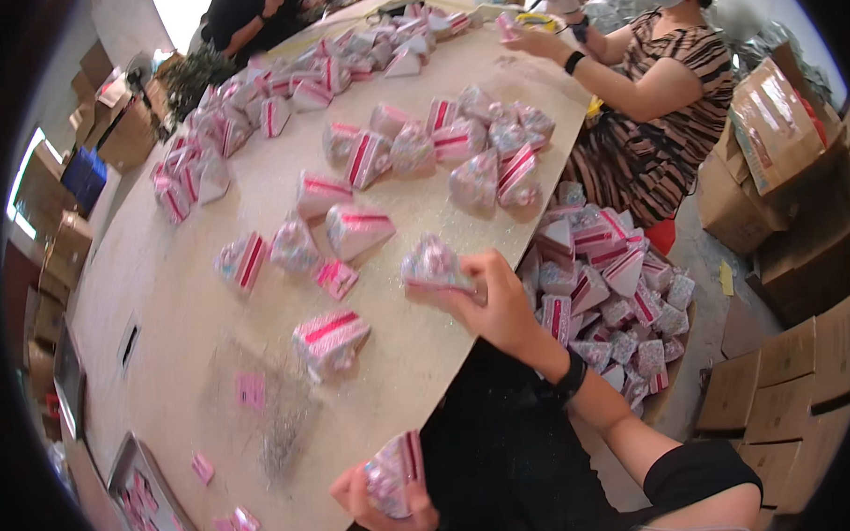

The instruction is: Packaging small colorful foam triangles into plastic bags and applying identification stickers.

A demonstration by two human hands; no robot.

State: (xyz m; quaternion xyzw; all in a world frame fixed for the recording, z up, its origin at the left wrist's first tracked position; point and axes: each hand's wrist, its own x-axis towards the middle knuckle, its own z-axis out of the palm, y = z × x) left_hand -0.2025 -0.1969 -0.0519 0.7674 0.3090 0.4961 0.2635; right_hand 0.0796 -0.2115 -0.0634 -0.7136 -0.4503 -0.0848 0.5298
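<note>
right hand (490,305) gripped a wedge box (434,263) in closed fingers, just above the worktop (164,303) near its edge. left hand (382,506) clasped a second wedge box (395,468) at the lower edge; a bin (668,402) of boxes stood beside the worktop.

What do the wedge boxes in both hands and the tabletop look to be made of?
The wedge boxes look like thin printed card, pink and white with a slight sheen and sharp folded edges. The tabletop seems to be pale, matte board, probably plywood.
</note>
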